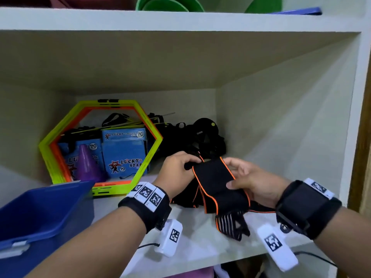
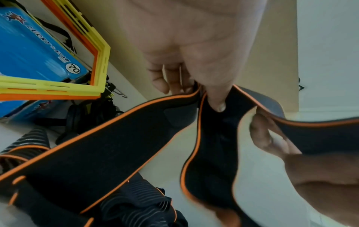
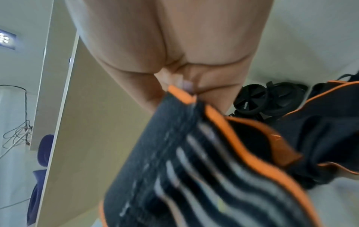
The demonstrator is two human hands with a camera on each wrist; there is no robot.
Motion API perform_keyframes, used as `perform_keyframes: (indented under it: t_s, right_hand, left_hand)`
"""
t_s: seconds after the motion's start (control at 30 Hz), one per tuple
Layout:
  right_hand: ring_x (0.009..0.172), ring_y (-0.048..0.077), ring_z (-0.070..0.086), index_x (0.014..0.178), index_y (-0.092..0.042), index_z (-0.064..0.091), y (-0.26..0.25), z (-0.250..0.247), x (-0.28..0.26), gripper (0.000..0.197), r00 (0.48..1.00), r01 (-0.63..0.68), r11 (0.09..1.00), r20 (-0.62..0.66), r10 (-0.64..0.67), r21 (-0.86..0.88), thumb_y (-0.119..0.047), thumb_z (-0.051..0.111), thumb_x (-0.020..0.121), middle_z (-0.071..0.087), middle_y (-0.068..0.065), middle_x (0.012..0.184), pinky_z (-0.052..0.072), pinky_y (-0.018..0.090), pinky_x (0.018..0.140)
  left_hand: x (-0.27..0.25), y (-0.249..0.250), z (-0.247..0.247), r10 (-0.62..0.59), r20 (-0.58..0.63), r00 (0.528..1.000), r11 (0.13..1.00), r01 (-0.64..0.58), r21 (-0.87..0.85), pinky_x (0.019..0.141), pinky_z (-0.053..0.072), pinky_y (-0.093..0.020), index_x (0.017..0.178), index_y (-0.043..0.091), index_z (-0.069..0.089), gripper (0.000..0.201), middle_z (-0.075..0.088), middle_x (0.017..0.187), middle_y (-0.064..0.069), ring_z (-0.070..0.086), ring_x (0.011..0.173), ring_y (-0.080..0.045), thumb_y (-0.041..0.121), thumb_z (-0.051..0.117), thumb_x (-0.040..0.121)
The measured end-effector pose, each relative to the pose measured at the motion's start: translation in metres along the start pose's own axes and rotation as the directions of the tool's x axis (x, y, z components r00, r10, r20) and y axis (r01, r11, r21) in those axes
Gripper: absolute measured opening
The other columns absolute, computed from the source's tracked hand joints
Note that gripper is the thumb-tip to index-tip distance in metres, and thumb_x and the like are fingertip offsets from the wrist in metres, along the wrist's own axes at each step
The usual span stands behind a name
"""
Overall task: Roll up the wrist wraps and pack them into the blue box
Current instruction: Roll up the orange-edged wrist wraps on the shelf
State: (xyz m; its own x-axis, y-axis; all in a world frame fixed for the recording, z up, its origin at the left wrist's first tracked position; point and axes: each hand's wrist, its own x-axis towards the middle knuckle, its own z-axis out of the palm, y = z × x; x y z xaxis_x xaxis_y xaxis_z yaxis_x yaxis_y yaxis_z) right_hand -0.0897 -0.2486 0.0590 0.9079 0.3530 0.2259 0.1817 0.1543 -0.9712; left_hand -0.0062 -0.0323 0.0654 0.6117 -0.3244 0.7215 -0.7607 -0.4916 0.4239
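A black wrist wrap point(image 1: 215, 180) with orange edging is held up over the shelf between both hands. My left hand point(image 1: 180, 164) pinches its upper left end, thumb pressed into the fabric point(image 2: 217, 98). My right hand point(image 1: 247, 181) grips the wrap's right side, fingers curled under it and thumb on top; the right wrist view shows its striped end point(image 3: 194, 161) hanging close to the camera. The wrap's striped tail point(image 1: 230, 221) droops onto the shelf. More black and orange wraps point(image 1: 186, 199) lie beneath. The blue box point(image 1: 44, 209) stands open at the lower left.
A yellow and orange hexagon frame point(image 1: 100, 149) leans at the shelf's back left, with blue Lucky Star boxes point(image 1: 124, 151) and a purple cone point(image 1: 87, 167) behind it. Black straps and gear point(image 1: 200, 135) are piled at the back. The shelf's right wall point(image 1: 301, 127) is close.
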Motion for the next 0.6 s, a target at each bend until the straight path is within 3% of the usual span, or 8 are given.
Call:
perform_keyframes:
  t_s: [0.1, 0.17, 0.23, 0.3, 0.37, 0.43, 0.5, 0.6]
  right_hand:
    - [0.101, 0.031, 0.065, 0.123, -0.010, 0.059, 0.015, -0.002, -0.017, 0.047, 0.995, -0.097, 0.995, -0.001, 0.097, 0.011, -0.002, 0.068, 0.077, 0.067, 0.019, 0.113, 0.055, 0.041, 0.083]
    - [0.095, 0.028, 0.068, 0.114, -0.009, 0.062, 0.020, -0.003, -0.023, 0.047, 0.983, -0.158, 0.987, -0.094, 0.157, 0.002, -0.039, 0.076, 0.080, 0.070, 0.016, 0.106, 0.054, 0.041, 0.082]
    - [0.093, 0.030, 0.069, 0.114, -0.011, 0.066, 0.023, -0.006, -0.023, 0.058, 0.944, -0.269, 0.962, -0.188, 0.272, 0.042, -0.062, 0.055, 0.087, 0.071, 0.018, 0.107, 0.056, 0.042, 0.084]
    - [0.088, 0.029, 0.070, 0.116, -0.011, 0.065, 0.023, -0.008, -0.018, 0.065, 0.910, -0.319, 0.939, -0.235, 0.340, 0.126, -0.067, 0.049, 0.086, 0.070, 0.018, 0.109, 0.058, 0.039, 0.078]
    - [0.085, 0.027, 0.072, 0.116, -0.009, 0.065, 0.021, -0.005, -0.012, 0.053, 0.909, -0.297, 0.936, -0.244, 0.337, 0.187, -0.052, 0.062, 0.086, 0.071, 0.017, 0.108, 0.059, 0.037, 0.077]
    - [0.084, 0.026, 0.071, 0.122, -0.005, 0.061, 0.020, -0.001, -0.004, 0.042, 0.917, -0.245, 0.942, -0.261, 0.302, 0.229, -0.022, 0.071, 0.085, 0.071, 0.015, 0.105, 0.060, 0.037, 0.077]
    - [0.078, 0.024, 0.070, 0.129, -0.004, 0.055, 0.020, 0.005, 0.005, 0.046, 0.920, -0.210, 0.950, -0.283, 0.272, 0.231, 0.002, 0.067, 0.085, 0.071, 0.014, 0.098, 0.059, 0.037, 0.070]
    - [0.075, 0.024, 0.069, 0.125, -0.005, 0.058, 0.016, 0.017, 0.018, 0.043, 0.938, -0.154, 0.970, -0.280, 0.204, 0.190, 0.012, 0.058, 0.086, 0.072, 0.012, 0.091, 0.056, 0.036, 0.068]
  left_hand:
    - [-0.007, 0.005, 0.003, 0.142, 0.041, 0.989, 0.990, -0.142, -0.002, 0.077, 0.051, -0.021, 0.094, 0.023, 0.080, 0.019, 0.062, 0.086, 0.013, 0.063, 0.082, -0.005, 0.009, 0.073, 0.082]
    - [-0.013, 0.009, 0.004, 0.258, 0.056, 0.965, 0.964, -0.261, 0.049, 0.077, 0.051, -0.021, 0.096, 0.023, 0.079, 0.018, 0.062, 0.088, 0.013, 0.062, 0.083, -0.004, 0.013, 0.072, 0.083]
    - [-0.021, 0.013, 0.004, 0.337, 0.087, 0.938, 0.935, -0.344, 0.089, 0.077, 0.049, -0.020, 0.099, 0.022, 0.079, 0.019, 0.062, 0.088, 0.012, 0.061, 0.085, -0.006, 0.015, 0.071, 0.083]
    - [-0.026, 0.014, 0.004, 0.380, 0.114, 0.918, 0.913, -0.392, 0.114, 0.077, 0.047, -0.017, 0.099, 0.021, 0.079, 0.022, 0.064, 0.087, 0.009, 0.060, 0.084, -0.007, 0.011, 0.072, 0.081]
    - [-0.029, 0.014, 0.002, 0.390, 0.114, 0.914, 0.909, -0.401, 0.109, 0.077, 0.044, -0.010, 0.098, 0.020, 0.079, 0.023, 0.065, 0.087, 0.009, 0.059, 0.084, -0.003, 0.009, 0.074, 0.079]
    - [-0.031, 0.012, -0.003, 0.374, 0.097, 0.922, 0.920, -0.382, 0.086, 0.078, 0.041, -0.005, 0.097, 0.021, 0.079, 0.020, 0.066, 0.087, 0.011, 0.058, 0.083, 0.002, 0.011, 0.075, 0.080]
    - [-0.033, 0.008, -0.009, 0.333, 0.096, 0.938, 0.938, -0.340, 0.070, 0.078, 0.044, -0.006, 0.098, 0.023, 0.079, 0.020, 0.067, 0.089, 0.012, 0.061, 0.084, 0.003, 0.014, 0.075, 0.081]
    - [-0.032, 0.001, -0.025, 0.211, 0.113, 0.971, 0.974, -0.219, 0.063, 0.081, 0.046, -0.010, 0.106, 0.025, 0.076, 0.028, 0.065, 0.096, 0.014, 0.062, 0.092, 0.001, 0.014, 0.076, 0.080]
